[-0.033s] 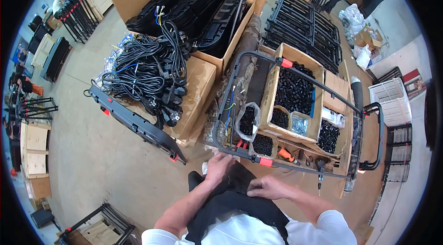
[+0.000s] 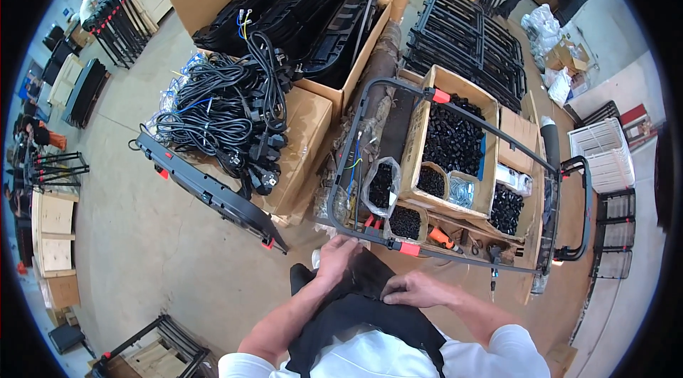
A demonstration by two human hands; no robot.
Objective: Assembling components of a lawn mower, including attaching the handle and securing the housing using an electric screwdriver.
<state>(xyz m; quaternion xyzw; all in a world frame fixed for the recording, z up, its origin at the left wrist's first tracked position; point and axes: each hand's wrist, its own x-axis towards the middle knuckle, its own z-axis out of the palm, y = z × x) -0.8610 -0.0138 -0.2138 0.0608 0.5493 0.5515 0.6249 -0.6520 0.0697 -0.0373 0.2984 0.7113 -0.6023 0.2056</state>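
My left hand (image 2: 337, 258) is at the near left corner of a black tubular frame (image 2: 474, 263) with red clips. Its fingers are bent together, and their tips are hidden by the bar; what they hold, if anything, cannot be seen. My right hand (image 2: 416, 288) rests against the black apron (image 2: 363, 310) at my waist, fingers curled in on the cloth. The frame lies across a bench, over open cartons. A small red clip (image 2: 407, 249) sits on its near bar, to the right of my left hand.
Black power cords (image 2: 213, 111) pile on a carton to the left, with a long black panel (image 2: 213, 196) leaning against it. Behind, a large carton holds black plastic housings (image 2: 299, 4). Small black parts (image 2: 453, 137) fill a bench box; an orange-handled tool (image 2: 441, 237) lies nearby.
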